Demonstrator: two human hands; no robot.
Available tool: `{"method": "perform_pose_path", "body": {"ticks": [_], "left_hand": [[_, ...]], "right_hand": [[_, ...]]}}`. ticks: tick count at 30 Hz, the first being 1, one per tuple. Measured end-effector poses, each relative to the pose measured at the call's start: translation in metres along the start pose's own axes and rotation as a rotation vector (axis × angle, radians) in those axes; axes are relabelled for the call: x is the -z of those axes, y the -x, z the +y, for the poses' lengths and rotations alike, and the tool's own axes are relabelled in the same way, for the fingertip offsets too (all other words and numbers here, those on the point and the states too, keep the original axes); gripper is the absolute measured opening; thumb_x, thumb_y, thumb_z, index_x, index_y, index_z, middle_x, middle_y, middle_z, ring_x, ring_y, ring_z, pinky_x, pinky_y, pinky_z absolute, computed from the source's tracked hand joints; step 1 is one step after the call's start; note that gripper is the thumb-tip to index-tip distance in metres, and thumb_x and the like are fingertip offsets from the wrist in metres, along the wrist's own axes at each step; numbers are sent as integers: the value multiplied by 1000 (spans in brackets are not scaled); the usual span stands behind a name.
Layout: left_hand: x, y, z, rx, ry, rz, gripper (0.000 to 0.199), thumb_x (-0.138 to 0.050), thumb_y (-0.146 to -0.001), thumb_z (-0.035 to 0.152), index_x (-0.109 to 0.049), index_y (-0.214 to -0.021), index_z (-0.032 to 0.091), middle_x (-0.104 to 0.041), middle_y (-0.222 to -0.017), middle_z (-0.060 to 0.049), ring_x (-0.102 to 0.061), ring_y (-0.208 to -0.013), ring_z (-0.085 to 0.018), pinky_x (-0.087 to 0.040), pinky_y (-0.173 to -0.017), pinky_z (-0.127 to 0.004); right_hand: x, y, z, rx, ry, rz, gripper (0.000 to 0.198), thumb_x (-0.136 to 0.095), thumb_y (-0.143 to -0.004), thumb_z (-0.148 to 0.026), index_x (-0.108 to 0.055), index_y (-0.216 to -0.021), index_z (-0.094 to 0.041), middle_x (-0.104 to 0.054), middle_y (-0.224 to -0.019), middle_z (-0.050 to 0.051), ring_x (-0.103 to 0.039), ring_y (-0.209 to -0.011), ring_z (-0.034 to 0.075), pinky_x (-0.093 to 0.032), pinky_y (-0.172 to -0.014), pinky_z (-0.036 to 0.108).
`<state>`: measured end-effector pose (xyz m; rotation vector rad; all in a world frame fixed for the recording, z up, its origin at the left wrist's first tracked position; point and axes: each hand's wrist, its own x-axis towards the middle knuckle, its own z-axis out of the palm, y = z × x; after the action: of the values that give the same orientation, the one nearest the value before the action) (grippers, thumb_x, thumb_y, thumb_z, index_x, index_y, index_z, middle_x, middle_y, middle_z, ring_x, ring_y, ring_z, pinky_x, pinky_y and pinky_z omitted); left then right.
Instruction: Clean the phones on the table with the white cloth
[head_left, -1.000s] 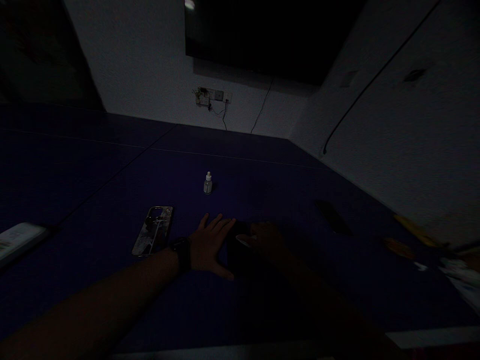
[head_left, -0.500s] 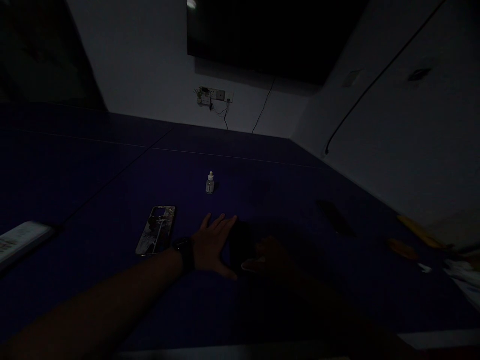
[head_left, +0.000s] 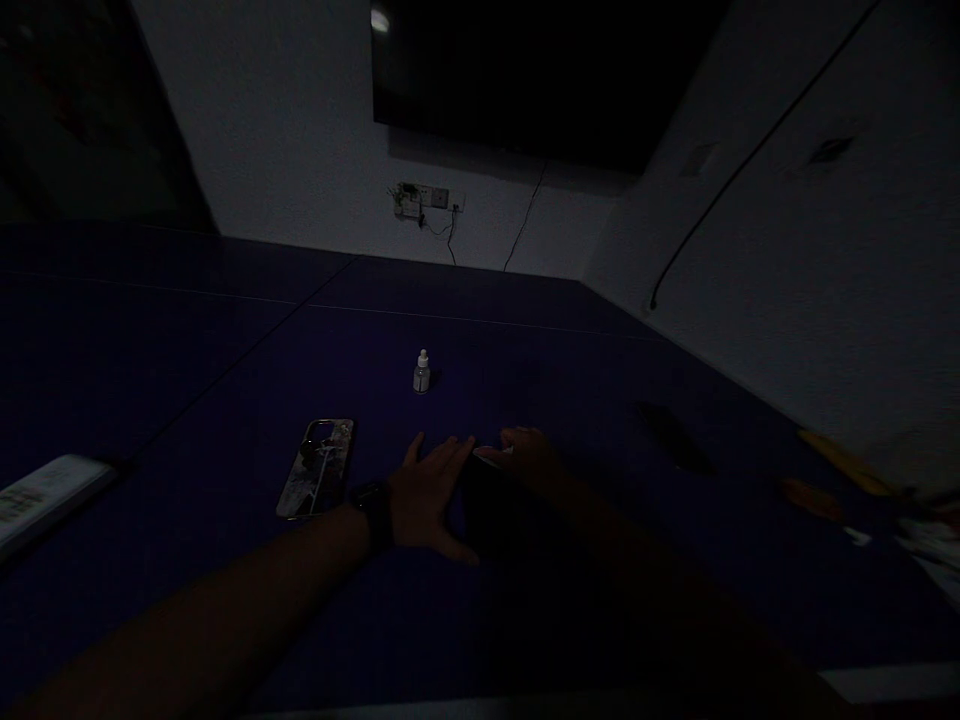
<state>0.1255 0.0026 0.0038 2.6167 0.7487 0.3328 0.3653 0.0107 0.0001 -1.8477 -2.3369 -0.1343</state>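
Observation:
My left hand (head_left: 431,500), with a dark watch (head_left: 373,510) on its wrist, lies with fingers spread beside a dark flat object (head_left: 487,510). Its fingertips are at that object's left edge; the darkness hides its kind. My right hand (head_left: 529,455) is closed on a thin white piece (head_left: 491,455), perhaps cloth or tissue, at the object's far end. Left of my hands lies a patterned phone case (head_left: 319,470) with a camera cutout. Beyond them a small dropper bottle (head_left: 421,375) with a white top stands upright.
The blue tabletop (head_left: 247,400) is dimly lit. A white box (head_left: 52,495) lies at the far left. On the right are a dark phone-like slab (head_left: 675,438), an orange-brown item (head_left: 811,498) and a yellow item (head_left: 844,462). A large screen (head_left: 525,80) hangs on the wall.
My right hand has moved away from me with the white piece, from the dark object's near part to its far end. My left hand has stayed nearly in place.

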Motion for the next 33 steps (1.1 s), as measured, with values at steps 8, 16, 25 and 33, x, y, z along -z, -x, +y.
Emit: {"method": "perform_pose_path", "body": {"ticks": [8, 16, 25, 33], "left_hand": [[-2, 0, -1, -3, 7, 4, 142, -70, -60, 84, 5, -160, 17, -20, -164, -27, -24, -150, -49, 4, -116, -75], [-2, 0, -1, -19, 34, -2, 144, -71, -61, 83, 14, -159, 19, -19, -164, -26, -24, -150, -48, 7, -115, -76], [0, 0, -2, -45, 55, -4, 139, -72, -65, 80, 12, -159, 21, -18, -165, -25, -23, -151, -46, 9, -113, -78], [-1, 1, -2, -41, 38, -7, 139, -71, -65, 82, 8, -160, 18, -21, -163, -28, -23, -151, -47, 7, -114, -78]], "right_hand": [[5, 73, -18, 22, -109, -125, 58, -58, -85, -76, -66, -68, -21, -67, -70, 3, -60, -69, 19, -35, -68, 32], [4, 74, -14, 93, -55, -117, 57, -51, -92, -72, -71, -80, -21, -72, -81, 6, -62, -76, 21, -35, -73, 34], [5, 5, -3, 40, 77, -34, 36, -50, -103, -48, -73, -92, -23, -70, -88, 7, -59, -82, 21, -31, -70, 32], [8, 19, -7, 3, -37, 61, 30, -54, -100, -47, -63, -90, -19, -64, -91, 7, -59, -84, 21, -38, -73, 30]]}}
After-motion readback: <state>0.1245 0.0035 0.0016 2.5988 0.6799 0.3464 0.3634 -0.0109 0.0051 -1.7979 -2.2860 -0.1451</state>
